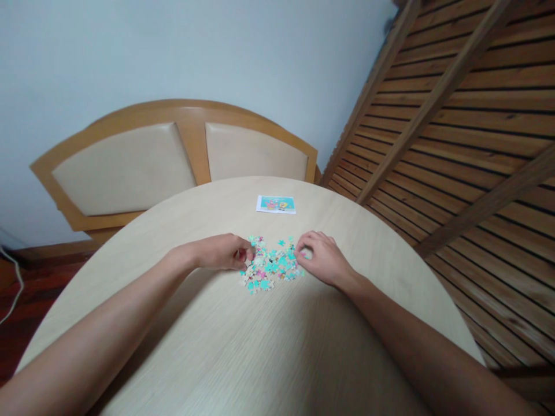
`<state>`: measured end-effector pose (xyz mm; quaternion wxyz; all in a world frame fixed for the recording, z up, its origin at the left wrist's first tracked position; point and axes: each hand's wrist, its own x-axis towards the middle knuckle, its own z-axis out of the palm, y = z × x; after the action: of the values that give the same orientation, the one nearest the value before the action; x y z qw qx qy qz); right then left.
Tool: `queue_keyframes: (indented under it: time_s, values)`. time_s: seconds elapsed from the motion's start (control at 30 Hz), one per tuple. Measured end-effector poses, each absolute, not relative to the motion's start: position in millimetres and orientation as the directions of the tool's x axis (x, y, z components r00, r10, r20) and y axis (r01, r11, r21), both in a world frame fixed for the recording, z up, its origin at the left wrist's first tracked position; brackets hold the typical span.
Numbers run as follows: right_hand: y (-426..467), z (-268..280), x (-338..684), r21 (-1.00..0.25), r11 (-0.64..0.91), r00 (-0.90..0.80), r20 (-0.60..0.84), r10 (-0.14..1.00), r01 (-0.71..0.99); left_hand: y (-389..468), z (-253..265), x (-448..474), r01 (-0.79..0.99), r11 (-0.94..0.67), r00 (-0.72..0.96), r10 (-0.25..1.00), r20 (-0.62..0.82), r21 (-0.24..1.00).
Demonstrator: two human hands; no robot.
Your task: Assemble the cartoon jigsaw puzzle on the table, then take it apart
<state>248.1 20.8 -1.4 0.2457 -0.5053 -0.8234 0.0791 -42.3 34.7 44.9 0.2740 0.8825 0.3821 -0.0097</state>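
A loose pile of small jigsaw puzzle pieces (272, 266), mostly turquoise with some pink, white and yellow ones, lies on the round table. At the pile's left edge is my left hand (228, 252), fingers curled, with a gap between thumb and forefinger and no piece visible in it. My right hand (319, 257) is at the right edge of the pile, its thumb and forefinger pinched together. Whatever lies between those fingertips is too small to make out. Beyond the pile lies a small picture card (277, 204) with pink and yellow cartoon figures on turquoise.
The pale wood table (243, 358) has a curved far edge. Behind it stands a wooden headboard (191, 144) with cream padded panels, against a pale wall (195, 52). Wooden slats (451, 127) rise on the right. A white cable (16, 283) hangs at far left.
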Motion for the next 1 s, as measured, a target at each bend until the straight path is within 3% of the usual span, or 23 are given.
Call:
queue_keyframes:
  time_s: [0.13, 0.23, 0.43, 0.63, 0.87, 1.0]
  values:
    - [18.8, -0.1, 246.6, -0.354, 0.505, -0.394, 0.342, 0.853, 0.787, 35.4, 47.2, -44.1, 0.66, -0.559, 0.726, 0.648, -0.231, 0.502]
    - [12.7, 2.1, 241.7, -0.342, 0.612, -0.506, 0.352, 0.787, 0.713, 38.0, 48.6, -46.7, 0.648, -0.577, 0.736, 0.642, -0.214, 0.497]
    - [-5.5, 5.5, 226.6, -0.317, 0.779, -0.754, 0.23, 0.616, 0.54, 40.8, 47.1, -43.9, 0.66, -0.629, 0.702, 0.712, -0.037, 0.411]
    - [-10.1, 3.5, 221.4, -0.33, 0.786, -0.804, 0.117, 0.583, 0.522, 35.5, 36.5, -27.4, 0.692, -0.617, 0.643, 0.763, 0.071, 0.375]
    - [-9.6, 6.1, 222.6, -0.327, 0.795, -0.804, 0.146, 0.577, 0.511, 34.5, 27.3, -21.7, 0.725, -0.62, 0.608, 0.781, 0.144, 0.3]
    - [-9.2, 5.4, 223.2, -0.317, 0.809, -0.809, 0.172, 0.562, 0.495, 35.4, 31.2, -24.5, 0.696, -0.629, 0.636, 0.764, 0.108, 0.348]
